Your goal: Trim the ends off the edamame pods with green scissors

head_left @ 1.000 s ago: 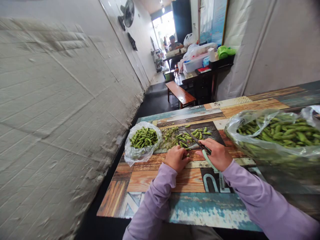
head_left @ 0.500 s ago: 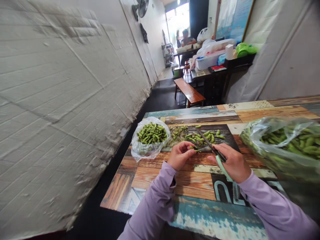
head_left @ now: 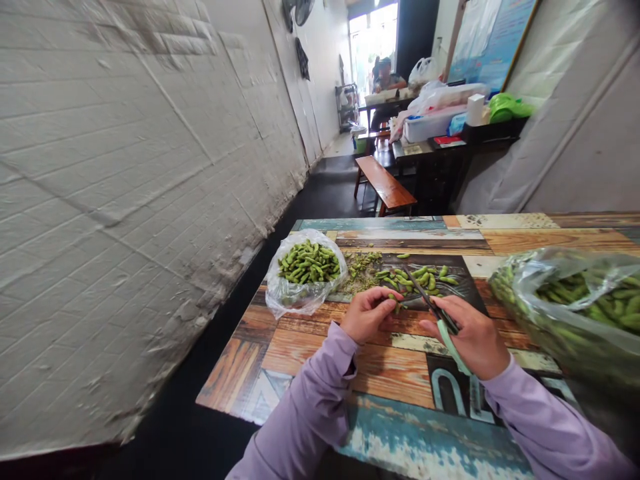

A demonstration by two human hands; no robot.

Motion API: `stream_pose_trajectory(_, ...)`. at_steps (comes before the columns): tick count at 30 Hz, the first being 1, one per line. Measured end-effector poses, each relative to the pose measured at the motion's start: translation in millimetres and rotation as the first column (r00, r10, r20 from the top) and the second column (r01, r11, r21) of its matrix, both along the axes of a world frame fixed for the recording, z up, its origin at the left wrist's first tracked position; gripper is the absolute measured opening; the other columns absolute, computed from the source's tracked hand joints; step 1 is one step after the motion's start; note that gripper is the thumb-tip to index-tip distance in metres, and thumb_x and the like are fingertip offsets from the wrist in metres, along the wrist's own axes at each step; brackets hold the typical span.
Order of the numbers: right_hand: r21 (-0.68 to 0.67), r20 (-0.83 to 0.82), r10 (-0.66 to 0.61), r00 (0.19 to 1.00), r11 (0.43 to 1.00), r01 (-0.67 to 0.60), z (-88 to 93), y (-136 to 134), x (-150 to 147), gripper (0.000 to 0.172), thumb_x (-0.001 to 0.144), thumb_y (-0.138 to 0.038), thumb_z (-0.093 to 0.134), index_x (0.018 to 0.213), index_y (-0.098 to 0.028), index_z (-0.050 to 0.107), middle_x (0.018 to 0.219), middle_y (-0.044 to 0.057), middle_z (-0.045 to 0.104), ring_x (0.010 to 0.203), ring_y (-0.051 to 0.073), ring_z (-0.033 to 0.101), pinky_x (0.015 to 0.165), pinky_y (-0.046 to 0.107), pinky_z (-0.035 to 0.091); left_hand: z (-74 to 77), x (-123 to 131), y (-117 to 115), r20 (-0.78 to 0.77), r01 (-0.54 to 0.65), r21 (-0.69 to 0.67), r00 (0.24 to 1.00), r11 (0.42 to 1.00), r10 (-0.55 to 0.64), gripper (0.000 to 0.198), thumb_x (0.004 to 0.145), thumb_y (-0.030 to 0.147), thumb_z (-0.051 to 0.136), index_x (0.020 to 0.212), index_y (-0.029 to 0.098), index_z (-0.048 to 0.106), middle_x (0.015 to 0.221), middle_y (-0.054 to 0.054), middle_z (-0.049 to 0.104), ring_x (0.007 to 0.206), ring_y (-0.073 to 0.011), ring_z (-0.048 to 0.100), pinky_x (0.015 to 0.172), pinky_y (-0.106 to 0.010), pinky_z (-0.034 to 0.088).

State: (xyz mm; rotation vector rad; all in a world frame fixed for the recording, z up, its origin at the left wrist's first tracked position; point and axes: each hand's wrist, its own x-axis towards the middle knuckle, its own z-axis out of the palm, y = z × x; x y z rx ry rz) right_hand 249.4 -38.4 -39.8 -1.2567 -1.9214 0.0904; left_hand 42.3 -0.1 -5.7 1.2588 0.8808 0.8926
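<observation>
Between thumb and fingers, my left hand [head_left: 370, 315] pinches a green edamame pod [head_left: 397, 304] above the table. My right hand [head_left: 473, 333] is wrapped round the scissors [head_left: 449, 337], which have a pale green handle; their dark blades point away to the left, just right of the pod. Whether the blades are apart is hard to make out. Beyond my hands lie loose pods [head_left: 427, 277] on a dark part of the tabletop, with small trimmings [head_left: 361, 264] to their left. A clear bag of pods [head_left: 309, 263] sits open at the left.
A larger plastic bag of pods [head_left: 575, 293] stands at the right of the patterned table [head_left: 370, 360]. A white wall [head_left: 125, 200] runs along the left. Farther off are a wooden bench [head_left: 385, 181], a cluttered dark table [head_left: 425, 150] and a seated person [head_left: 387, 80].
The view has shifted slightly, so the room appears farther right. Both hands keep their holds on the pod and the scissors, with only slight movement.
</observation>
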Motion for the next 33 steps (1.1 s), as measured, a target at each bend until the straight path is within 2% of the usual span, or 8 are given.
stream_pose_trajectory(3, 0.01, 0.004, -0.006, 1.0, 1.0, 0.006, 0.6, -1, 0, 0.031, 0.082, -0.034, 0.059, 0.109, -0.02, 0.059, 0.096, 0.008, 0.065, 0.086, 0.021, 0.065, 0.079, 0.034, 0.055, 1.1, 2, -1, -0.018, -0.032, 0.03, 0.999, 0.999, 0.032, 0.037, 0.067, 0.045, 0.071, 0.08, 0.01, 0.063, 0.066, -0.002, 0.059, 0.051, -0.0056, 0.048, 0.048, -0.018, 0.036)
stream_pose_trajectory(6, 0.012, 0.022, 0.003, 1.0, 1.0, -0.003, 1.0, -1, 0, 0.032, 0.081, -0.033, 0.06, 0.11, -0.019, 0.058, 0.098, 0.009, 0.064, 0.087, 0.021, 0.065, 0.078, 0.034, 0.055, 0.8, 4, -2, 0.031, -0.043, -0.012, 0.999, 0.999, 0.043, 0.037, 0.064, 0.044, 0.073, 0.072, 0.011, 0.057, 0.067, -0.002, 0.06, 0.048, -0.0052, 0.049, 0.047, -0.019, 0.037)
stream_pose_trajectory(10, 0.0, 0.032, 0.03, 0.999, 1.0, -0.03, 2.4, -2, 0, 0.032, 0.081, -0.031, 0.06, 0.111, -0.019, 0.058, 0.098, 0.008, 0.064, 0.088, 0.021, 0.064, 0.078, 0.034, 0.054, 0.6, 5, -2, 0.05, -0.035, -0.054, 0.998, 0.998, 0.038, 0.037, 0.062, 0.042, 0.075, 0.07, 0.013, 0.053, 0.059, 0.002, 0.056, 0.042, -0.0058, 0.049, 0.043, -0.019, 0.036)
stream_pose_trajectory(16, -0.07, 0.009, 0.095, 0.995, 0.993, -0.094, 6.6, -3, -2, 0.037, 0.079, -0.029, 0.061, 0.115, -0.021, 0.055, 0.101, 0.008, 0.062, 0.089, 0.021, 0.063, 0.078, 0.034, 0.054, 0.3, 5, -2, 0.006, -0.077, -0.037, 0.997, 0.996, 0.077, 0.037, 0.06, 0.041, 0.076, 0.074, 0.012, 0.059, 0.055, 0.004, 0.052, 0.041, -0.0044, 0.045, 0.041, -0.018, 0.035)
stream_pose_trajectory(20, -0.142, -0.001, 0.139, 0.99, 0.98, -0.137, 9.3, -4, -6, 0.044, 0.077, -0.032, 0.064, 0.118, -0.021, 0.054, 0.106, 0.009, 0.059, 0.093, 0.022, 0.061, 0.078, 0.035, 0.054, -1.6, 5, -1, 0.017, -0.071, 0.013, 0.997, 0.997, 0.071, 0.035, 0.063, 0.04, 0.075, 0.077, 0.011, 0.063, 0.062, 0.001, 0.057, 0.047, -0.0052, 0.046, 0.045, -0.019, 0.038)
stream_pose_trajectory(26, -0.168, -0.007, 0.147, 0.989, 0.975, -0.146, 11.7, -5, -7, 0.044, 0.077, -0.033, 0.064, 0.118, -0.022, 0.055, 0.106, 0.009, 0.059, 0.091, 0.022, 0.06, 0.079, 0.036, 0.053, -3.5, 4, -2, -0.024, -0.042, 0.075, 0.999, 0.996, 0.044, 0.031, 0.065, 0.039, 0.074, 0.078, 0.012, 0.065, 0.066, -0.001, 0.06, 0.053, -0.0076, 0.048, 0.052, -0.021, 0.04)
stream_pose_trajectory(33, -0.199, -0.012, 0.184, 0.983, 0.963, -0.182, 10.1, -6, -7, 0.045, 0.077, -0.032, 0.065, 0.119, -0.023, 0.053, 0.105, 0.008, 0.057, 0.089, 0.021, 0.06, 0.08, 0.035, 0.052, -2.7, 3, -1, -0.079, -0.088, 0.176, 0.991, 0.98, 0.104, 0.03, 0.065, 0.041, 0.074, 0.073, 0.013, 0.065, 0.068, -0.002, 0.059, 0.062, -0.0114, 0.051, 0.062, -0.025, 0.042)
